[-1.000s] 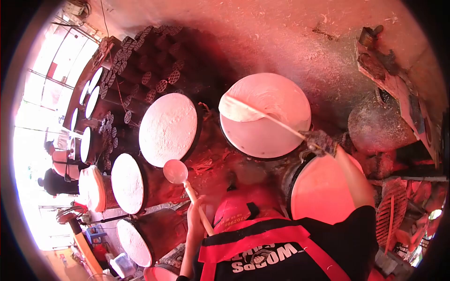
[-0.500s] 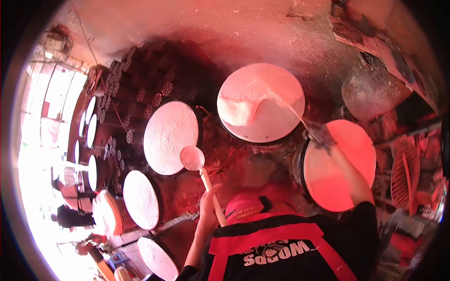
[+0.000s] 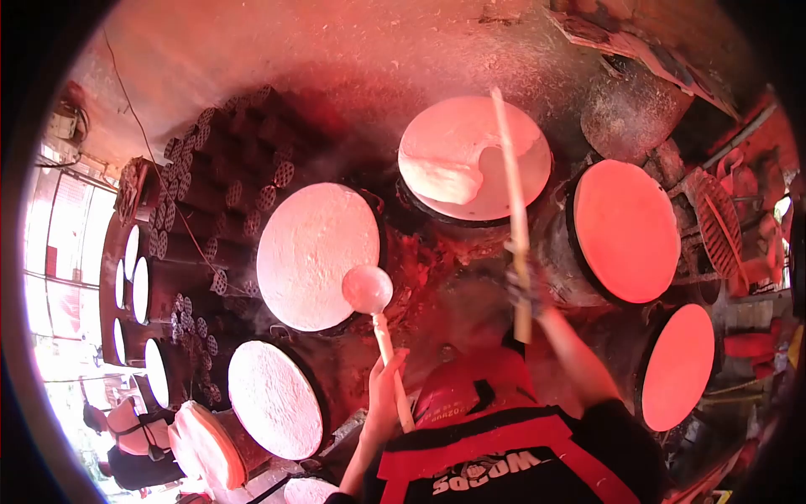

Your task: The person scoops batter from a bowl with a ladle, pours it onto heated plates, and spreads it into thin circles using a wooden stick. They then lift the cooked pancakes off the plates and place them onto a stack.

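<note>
My left hand (image 3: 384, 393) is closed round the wooden handle of a ladle (image 3: 367, 289). The ladle's round bowl overlaps the lower right edge of a large round pan (image 3: 315, 252) with a pale, textured surface. In my right hand (image 3: 526, 290), dark-gloved and blurred, is a long pale wooden stick (image 3: 509, 160). The stick stands nearly upright in the view and crosses the right part of another round pan (image 3: 441, 126). A whitish folded layer (image 3: 445, 179) lies on this pan's left side, with smoother surface beside it.
More round pans (image 3: 627, 231) (image 3: 275, 399) (image 3: 678, 367) surround me. Dark perforated cylinders (image 3: 269, 139) are stacked at the upper left. A rusty rounded object (image 3: 631, 109) and a slatted rack (image 3: 714, 223) are at the right. Two people (image 3: 138, 433) are at the far lower left.
The stick has swung from slanting left to nearly upright, and my right hand has moved left and down in the view. The whitish layer's edge has changed shape. The view has shifted; the ladle stays held.
</note>
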The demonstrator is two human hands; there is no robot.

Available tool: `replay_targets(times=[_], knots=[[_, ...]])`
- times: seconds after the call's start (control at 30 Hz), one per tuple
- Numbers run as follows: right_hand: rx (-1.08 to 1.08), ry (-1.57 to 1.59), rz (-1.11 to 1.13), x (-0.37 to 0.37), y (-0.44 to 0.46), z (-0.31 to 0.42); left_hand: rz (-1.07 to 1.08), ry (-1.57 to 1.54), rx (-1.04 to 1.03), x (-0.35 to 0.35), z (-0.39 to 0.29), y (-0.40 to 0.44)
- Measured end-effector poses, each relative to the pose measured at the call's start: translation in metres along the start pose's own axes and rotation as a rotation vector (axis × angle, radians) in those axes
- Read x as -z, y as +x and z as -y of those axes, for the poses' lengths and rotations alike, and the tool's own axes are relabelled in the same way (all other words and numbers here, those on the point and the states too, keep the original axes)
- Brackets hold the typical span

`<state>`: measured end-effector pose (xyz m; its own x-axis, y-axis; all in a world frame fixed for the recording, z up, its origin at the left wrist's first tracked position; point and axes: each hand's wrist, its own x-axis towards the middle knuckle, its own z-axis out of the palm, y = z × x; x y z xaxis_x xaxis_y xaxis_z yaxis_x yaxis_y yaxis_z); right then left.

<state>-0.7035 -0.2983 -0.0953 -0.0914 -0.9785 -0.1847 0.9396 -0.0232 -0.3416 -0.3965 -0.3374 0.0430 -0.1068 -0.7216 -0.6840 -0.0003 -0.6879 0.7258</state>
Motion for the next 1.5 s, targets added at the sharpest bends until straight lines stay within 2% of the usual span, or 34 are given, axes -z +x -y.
replay_targets(times=[0.03, 0.07, 0.1, 0.2, 0.27, 0.33, 0.4, 0.47, 0.53, 0.6, 0.7, 0.73, 0.8, 0.87, 0.97, 1.07, 1.17, 1.3, 1.37, 1.4, 1.5], knots=[[-0.003, 0.015, -0.071, -0.027, 0.041, -0.023, -0.022, -0.027, 0.016, 0.013, 0.004, -0.005], [-0.201, 0.307, 0.395, 0.027, 0.112, -0.057, -0.044, -0.054, 0.032, 0.030, 0.012, -0.010], [-0.011, 0.198, 0.175, 0.003, 0.153, -0.083, -0.076, -0.092, 0.031, 0.042, 0.017, -0.017], [0.370, -0.288, -0.383, -0.050, 0.268, -0.134, -0.192, -0.217, -0.004, 0.062, 0.023, -0.038], [0.496, -0.520, -0.600, -0.061, 0.316, -0.153, -0.234, -0.243, -0.018, 0.083, 0.037, -0.046], [0.551, -0.633, -0.688, -0.056, 0.332, -0.165, -0.228, -0.237, -0.030, 0.099, 0.046, -0.049], [0.577, -0.606, -0.638, -0.035, 0.316, -0.174, -0.265, -0.219, 0.003, 0.107, 0.049, -0.053], [0.499, -0.572, -0.610, -0.026, 0.274, -0.173, -0.238, -0.236, 0.003, 0.111, 0.054, -0.050], [0.296, -0.458, -0.568, -0.019, 0.217, -0.163, -0.124, -0.233, -0.028, 0.113, 0.056, -0.043], [-0.043, -0.203, -0.467, -0.024, 0.163, -0.133, -0.070, -0.271, -0.038, 0.106, 0.059, -0.036], [0.097, -0.268, -0.616, -0.047, 0.114, -0.118, -0.084, -0.269, -0.051, 0.084, 0.051, -0.029], [0.097, -0.242, -0.538, -0.051, 0.092, -0.103, -0.089, -0.238, -0.050, 0.083, 0.051, -0.027], [0.113, -0.259, -0.539, -0.053, 0.080, -0.088, -0.080, -0.144, -0.049, 0.075, 0.041, -0.029], [0.140, -0.344, -0.707, -0.054, 0.082, -0.078, -0.059, -0.137, -0.023, 0.071, 0.035, -0.033], [0.258, -0.343, -0.635, -0.055, 0.109, -0.094, -0.041, -0.159, -0.028, 0.063, 0.035, -0.037], [0.117, -0.450, -0.582, -0.042, 0.103, -0.101, -0.022, -0.188, -0.055, 0.049, 0.033, -0.035], [-0.048, -0.552, -0.514, -0.037, 0.047, -0.067, -0.004, -0.198, -0.058, 0.032, 0.030, -0.030], [-0.038, -0.620, -0.600, -0.015, 0.007, -0.016, 0.034, -0.162, -0.049, 0.019, 0.039, -0.021], [0.005, -0.535, -0.596, -0.012, 0.013, 0.002, 0.045, -0.145, -0.059, 0.006, 0.041, -0.022], [0.029, -0.419, -0.581, -0.016, 0.024, 0.008, 0.042, -0.138, -0.067, -0.003, 0.040, -0.025], [-0.102, -0.432, -0.450, -0.008, 0.033, 0.016, 0.064, -0.107, -0.028, -0.027, 0.040, -0.024]])
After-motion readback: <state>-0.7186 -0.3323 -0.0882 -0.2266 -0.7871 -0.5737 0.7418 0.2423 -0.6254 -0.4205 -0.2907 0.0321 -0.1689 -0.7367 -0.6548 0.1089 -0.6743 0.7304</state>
